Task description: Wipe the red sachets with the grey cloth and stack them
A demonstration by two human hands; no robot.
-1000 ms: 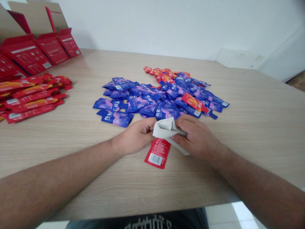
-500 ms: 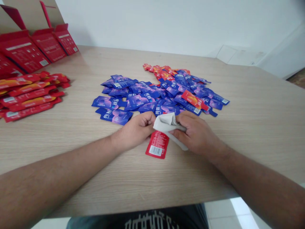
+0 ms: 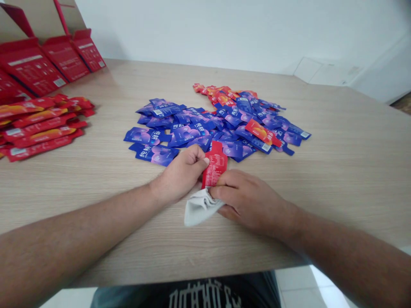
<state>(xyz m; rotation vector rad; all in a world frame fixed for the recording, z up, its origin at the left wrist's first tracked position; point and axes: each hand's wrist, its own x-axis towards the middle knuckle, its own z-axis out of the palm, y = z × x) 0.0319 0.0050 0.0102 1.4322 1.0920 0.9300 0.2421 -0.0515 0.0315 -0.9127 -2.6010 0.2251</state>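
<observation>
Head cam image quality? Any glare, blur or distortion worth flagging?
Head view: wide-angle stretch enlarges the left forearm and right forearm toward the bottom corners and bends the table edge; light is soft and even, with a faint shadow under the right hand; the floor tile glares white at bottom right; print on the red sachet is too soft to read.

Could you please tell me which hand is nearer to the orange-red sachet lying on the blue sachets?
Right. The right hand is nearer, on the person's side of the orange-red sachet and not touching it. The left hand is farther away, on the sachet's left and closer to the person.
</observation>
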